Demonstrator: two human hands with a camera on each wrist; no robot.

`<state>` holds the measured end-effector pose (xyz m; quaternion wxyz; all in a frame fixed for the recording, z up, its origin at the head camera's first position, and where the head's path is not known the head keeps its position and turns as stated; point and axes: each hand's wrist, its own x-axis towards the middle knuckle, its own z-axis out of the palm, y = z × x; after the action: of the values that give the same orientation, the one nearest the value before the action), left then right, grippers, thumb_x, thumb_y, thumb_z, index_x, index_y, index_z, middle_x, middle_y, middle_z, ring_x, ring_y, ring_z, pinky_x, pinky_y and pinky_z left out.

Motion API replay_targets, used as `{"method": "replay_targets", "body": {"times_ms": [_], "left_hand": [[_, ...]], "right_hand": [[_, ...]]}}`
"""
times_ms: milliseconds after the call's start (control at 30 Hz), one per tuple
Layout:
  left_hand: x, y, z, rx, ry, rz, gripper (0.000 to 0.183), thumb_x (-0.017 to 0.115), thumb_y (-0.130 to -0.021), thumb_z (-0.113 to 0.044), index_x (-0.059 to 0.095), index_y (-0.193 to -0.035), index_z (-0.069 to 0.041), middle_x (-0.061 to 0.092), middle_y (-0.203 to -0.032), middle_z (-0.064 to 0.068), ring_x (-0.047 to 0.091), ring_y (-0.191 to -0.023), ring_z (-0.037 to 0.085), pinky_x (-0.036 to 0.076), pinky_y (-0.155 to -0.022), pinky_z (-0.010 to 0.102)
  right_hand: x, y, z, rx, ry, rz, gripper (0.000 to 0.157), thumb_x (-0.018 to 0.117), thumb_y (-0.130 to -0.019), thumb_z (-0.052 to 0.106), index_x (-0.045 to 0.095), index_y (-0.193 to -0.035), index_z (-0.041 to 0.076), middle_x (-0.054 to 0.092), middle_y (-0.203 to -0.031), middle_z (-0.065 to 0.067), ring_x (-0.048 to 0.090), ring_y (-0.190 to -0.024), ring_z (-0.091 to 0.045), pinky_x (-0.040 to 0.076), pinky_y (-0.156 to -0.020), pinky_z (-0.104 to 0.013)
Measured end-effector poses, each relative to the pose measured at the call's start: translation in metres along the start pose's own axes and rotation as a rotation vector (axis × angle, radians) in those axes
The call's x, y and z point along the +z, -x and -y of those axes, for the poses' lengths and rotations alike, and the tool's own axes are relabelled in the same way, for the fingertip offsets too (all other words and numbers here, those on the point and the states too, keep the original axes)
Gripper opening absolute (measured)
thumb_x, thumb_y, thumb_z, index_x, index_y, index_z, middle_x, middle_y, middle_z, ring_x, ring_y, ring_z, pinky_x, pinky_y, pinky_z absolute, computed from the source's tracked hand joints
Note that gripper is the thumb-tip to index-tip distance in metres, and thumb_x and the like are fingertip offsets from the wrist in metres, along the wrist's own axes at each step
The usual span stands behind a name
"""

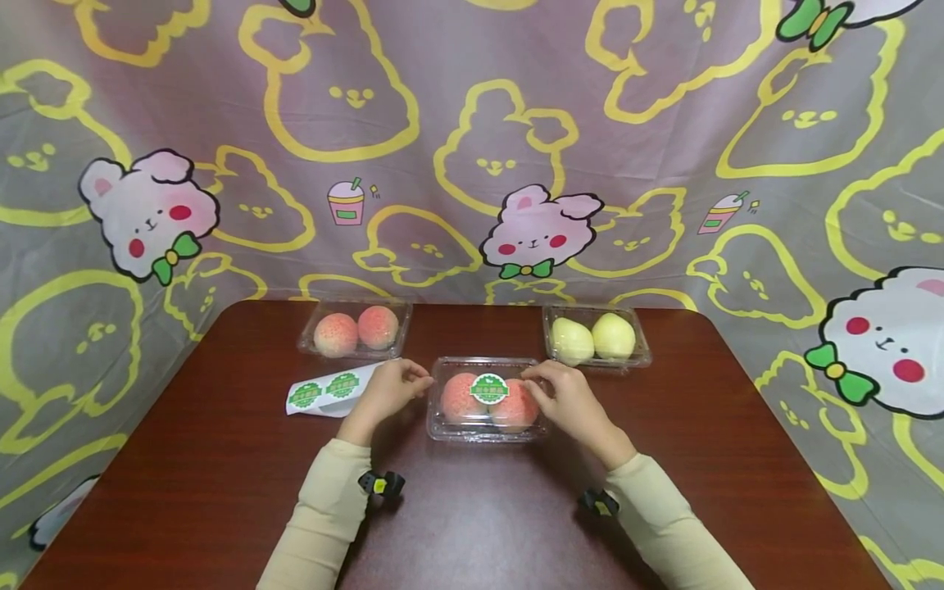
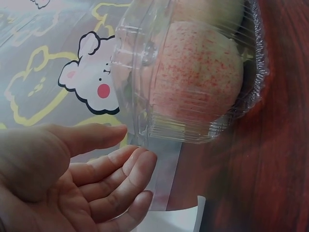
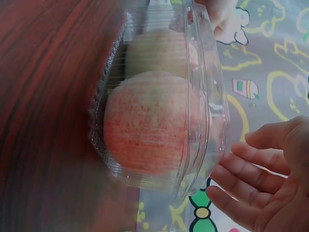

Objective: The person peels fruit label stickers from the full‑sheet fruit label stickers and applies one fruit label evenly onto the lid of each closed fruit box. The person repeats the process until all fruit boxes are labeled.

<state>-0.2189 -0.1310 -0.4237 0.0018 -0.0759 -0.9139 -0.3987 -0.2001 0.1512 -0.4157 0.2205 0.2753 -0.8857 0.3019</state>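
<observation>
A clear plastic clamshell box [image 1: 450,430] stands in the middle of the table with two pink peaches [image 1: 462,399] inside. On its lid is a round green-and-white sticker [image 1: 490,389]. My left hand [image 1: 387,388] is beside the box's left end, fingers loosely bent and holding nothing; in the left wrist view its fingertips [image 2: 145,162] come close to the lid's edge. At the right end, my right hand [image 1: 571,397] has its fingers at the lid's corner, relaxed and not gripping. Under the left hand lies a white sheet [image 1: 324,401] with green round stickers.
Behind on the left is another clear box [image 1: 310,344] holding two peaches. A third clear box [image 1: 640,358] with two yellow-green pears stands at the back right. The brown table [image 1: 472,516] ends at a patterned curtain [image 1: 435,172].
</observation>
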Motion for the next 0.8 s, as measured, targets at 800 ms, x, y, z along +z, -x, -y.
{"method": "replay_targets", "body": {"times_ms": [800], "left_hand": [[-0.0065, 0.0024, -0.0011, 0.016, -0.075, 0.056, 0.021, 0.068, -0.088, -0.019, 0.072, -0.094, 0.001, 0.073, -0.076, 0.014, 0.067, -0.069, 0.018, 0.052, -0.071, 0.032]], "right_hand": [[-0.0085, -0.0001, -0.0113, 0.21, 0.011, 0.05, 0.007, 0.07, -0.083, 0.007, 0.072, -0.086, 0.001, 0.074, -0.084, -0.012, 0.065, -0.073, -0.019, 0.053, -0.068, -0.035]]}}
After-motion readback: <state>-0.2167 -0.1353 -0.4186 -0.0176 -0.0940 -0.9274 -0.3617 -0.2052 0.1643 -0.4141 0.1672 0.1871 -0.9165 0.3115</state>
